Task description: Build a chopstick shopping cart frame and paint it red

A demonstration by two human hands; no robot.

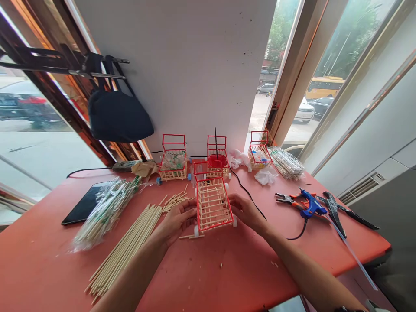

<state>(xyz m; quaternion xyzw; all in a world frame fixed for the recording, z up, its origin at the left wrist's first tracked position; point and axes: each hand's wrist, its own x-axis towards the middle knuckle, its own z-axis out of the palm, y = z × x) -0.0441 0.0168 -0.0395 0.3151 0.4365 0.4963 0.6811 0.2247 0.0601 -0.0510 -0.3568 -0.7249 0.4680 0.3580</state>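
A small toy shopping cart [214,201], built of pale wooden sticks with red edges and white wheels, is between my two hands near the middle of the red table. My left hand [180,219] grips its left side, fingers curled at the frame near a front wheel. On the opposite side, my right hand [245,211] has its fingers bent against the cart's right edge; the fingertips are partly hidden behind it. A few short cut sticks [191,236] lie just below the cart. Left of my left hand is a bundle of long wooden sticks [130,242].
Three similar carts stand behind: left [173,167], middle [217,161] and right [260,156]. Rightward lie a blue glue gun [312,206], pliers [286,198] and black-handled cutters [334,212]. Wrapped skewers [107,212] cover part of a black tablet [81,206]. A dark bag [118,113] hangs at left.
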